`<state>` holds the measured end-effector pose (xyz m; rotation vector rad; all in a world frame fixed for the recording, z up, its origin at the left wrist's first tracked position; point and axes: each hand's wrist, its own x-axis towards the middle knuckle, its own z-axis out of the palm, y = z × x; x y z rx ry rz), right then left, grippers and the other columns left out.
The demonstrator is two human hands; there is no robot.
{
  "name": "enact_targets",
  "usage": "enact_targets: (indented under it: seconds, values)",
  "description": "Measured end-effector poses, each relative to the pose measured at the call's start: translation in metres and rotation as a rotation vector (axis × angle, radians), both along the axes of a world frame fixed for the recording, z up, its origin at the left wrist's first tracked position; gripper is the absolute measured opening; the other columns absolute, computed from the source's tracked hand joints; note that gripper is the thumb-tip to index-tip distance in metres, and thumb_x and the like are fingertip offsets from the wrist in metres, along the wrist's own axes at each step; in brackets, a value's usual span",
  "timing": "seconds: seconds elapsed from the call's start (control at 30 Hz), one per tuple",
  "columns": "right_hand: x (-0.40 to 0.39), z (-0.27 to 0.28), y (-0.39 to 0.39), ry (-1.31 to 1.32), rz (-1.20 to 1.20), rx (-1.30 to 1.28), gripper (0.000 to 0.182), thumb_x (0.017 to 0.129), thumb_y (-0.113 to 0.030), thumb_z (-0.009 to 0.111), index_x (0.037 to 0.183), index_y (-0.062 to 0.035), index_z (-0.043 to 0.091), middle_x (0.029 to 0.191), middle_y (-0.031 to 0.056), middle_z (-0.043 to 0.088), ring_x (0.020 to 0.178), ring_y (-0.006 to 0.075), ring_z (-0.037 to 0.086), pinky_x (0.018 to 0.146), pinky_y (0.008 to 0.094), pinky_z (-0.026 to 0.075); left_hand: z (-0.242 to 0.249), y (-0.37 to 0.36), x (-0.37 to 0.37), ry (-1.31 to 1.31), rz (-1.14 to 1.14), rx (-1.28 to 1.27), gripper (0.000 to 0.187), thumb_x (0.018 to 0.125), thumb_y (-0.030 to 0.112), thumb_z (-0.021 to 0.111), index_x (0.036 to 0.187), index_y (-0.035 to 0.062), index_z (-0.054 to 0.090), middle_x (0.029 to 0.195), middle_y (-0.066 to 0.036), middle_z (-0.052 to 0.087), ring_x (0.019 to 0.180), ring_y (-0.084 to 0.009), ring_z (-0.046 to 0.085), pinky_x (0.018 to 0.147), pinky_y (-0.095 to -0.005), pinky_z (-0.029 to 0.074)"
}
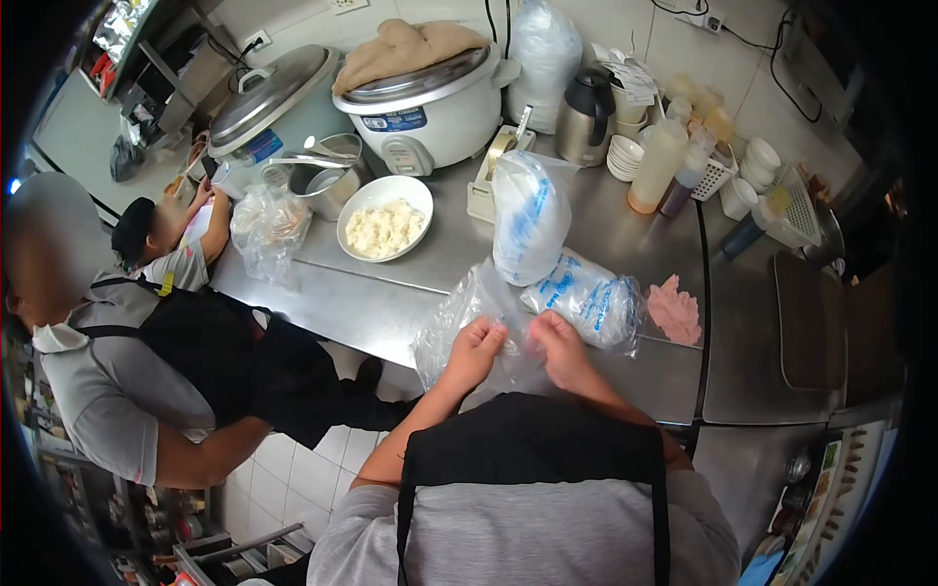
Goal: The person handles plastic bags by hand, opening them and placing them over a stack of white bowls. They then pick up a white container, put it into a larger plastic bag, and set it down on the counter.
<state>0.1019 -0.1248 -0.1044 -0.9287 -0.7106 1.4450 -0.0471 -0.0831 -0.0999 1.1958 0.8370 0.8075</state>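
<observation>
A clear plastic bag (445,327) hangs between my hands at the counter's front edge. My left hand (477,349) is closed on its upper left part, thumb against fingers. My right hand (559,344) pinches the bag's other side, its fingertips slightly blurred. Just beyond my hands stands a bulging pack of clear bags with blue print (531,215). A second plastic pack with blue print (591,301) lies on its side near my right hand. Farther left, a white bowl (423,203) holds pale, crumbly food.
Two big rice cookers (430,127) stand along the wall, one with a brown cloth on top. A tape dispenser (481,202), a steel jug (586,117) and sauce bottles (658,166) line the back. A pink cloth (674,311) lies right. A person in a black apron (195,342) stands left.
</observation>
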Motion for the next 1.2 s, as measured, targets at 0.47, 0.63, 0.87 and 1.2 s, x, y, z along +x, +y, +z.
enact_targets:
  seconds: [0.47, 0.63, 0.87, 1.2]
  values:
    - [0.01, 0.008, 0.005, 0.009, -0.035, 0.027, 0.015, 0.075, -0.002, 0.054, 0.077, -0.011, 0.042, 0.072, -0.0027, 0.048, 0.065, 0.0051, 0.045, 0.06, 0.0186, 0.037, 0.026, 0.002, -0.014, 0.411, 0.352, 0.714, 0.011, 0.07, -0.001, 0.047, 0.064, 0.0042, 0.04, 0.073, -0.003, 0.044, 0.063, -0.0109, 0.041, 0.058, -0.0227, 0.035]
    - [-0.006, 0.003, -0.001, -0.1, -0.007, 0.158, 0.015, 0.075, -0.001, 0.054, 0.075, -0.0103, 0.042, 0.071, -0.0016, 0.048, 0.065, 0.0039, 0.044, 0.061, 0.0185, 0.037, 0.014, -0.002, 0.004, -0.132, 0.157, 0.197, 0.017, 0.075, 0.004, 0.051, 0.089, 0.0041, 0.042, 0.079, -0.002, 0.048, 0.066, -0.0067, 0.043, 0.057, -0.0217, 0.038]
    - [-0.001, 0.015, -0.006, 0.062, 0.004, 0.019, 0.012, 0.076, -0.004, 0.054, 0.076, -0.009, 0.043, 0.072, -0.0009, 0.049, 0.065, 0.0068, 0.046, 0.063, 0.0202, 0.038, 0.026, -0.001, 0.008, -0.166, 0.133, -0.234, 0.013, 0.08, 0.014, 0.05, 0.088, 0.004, 0.052, 0.074, 0.0, 0.054, 0.063, -0.0062, 0.049, 0.057, -0.0204, 0.041]
    - [0.007, 0.075, -0.005, -1.193, -0.266, 0.807, 0.031, 0.065, -0.009, 0.061, 0.094, -0.0051, 0.049, 0.087, 0.0095, 0.052, 0.083, 0.0249, 0.049, 0.073, 0.0339, 0.036, 0.043, 0.005, 0.002, -0.209, 0.178, -0.218, 0.013, 0.081, 0.018, 0.05, 0.087, 0.0068, 0.052, 0.068, 0.003, 0.051, 0.056, -0.005, 0.045, 0.052, -0.0197, 0.037]
